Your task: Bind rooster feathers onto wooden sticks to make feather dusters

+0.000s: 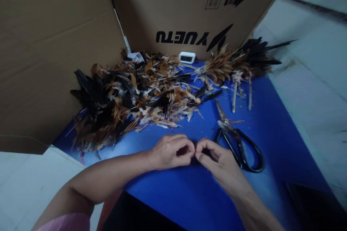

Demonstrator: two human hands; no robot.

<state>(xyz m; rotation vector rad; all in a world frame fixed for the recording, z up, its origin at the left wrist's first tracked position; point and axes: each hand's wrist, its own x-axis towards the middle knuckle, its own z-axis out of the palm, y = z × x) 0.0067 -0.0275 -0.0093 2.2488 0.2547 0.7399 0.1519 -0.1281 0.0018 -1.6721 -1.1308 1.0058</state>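
My left hand (171,151) and my right hand (217,158) meet fingertip to fingertip low over the blue table top (271,122). Both have curled fingers pinched together at the same spot; whatever is between them is too small to make out. Just right of my right hand lie black-handled scissors (238,140), blades shut and pointing away from me. Beyond my hands spreads a large heap of brown, black and white feathers (135,97).
Bundled feathers tied to thin sticks (238,68) lie at the back right. A small white digital timer (187,57) stands against the cardboard box wall (173,7). More cardboard (48,50) closes the left side. Pale floor (311,79) lies to the right.
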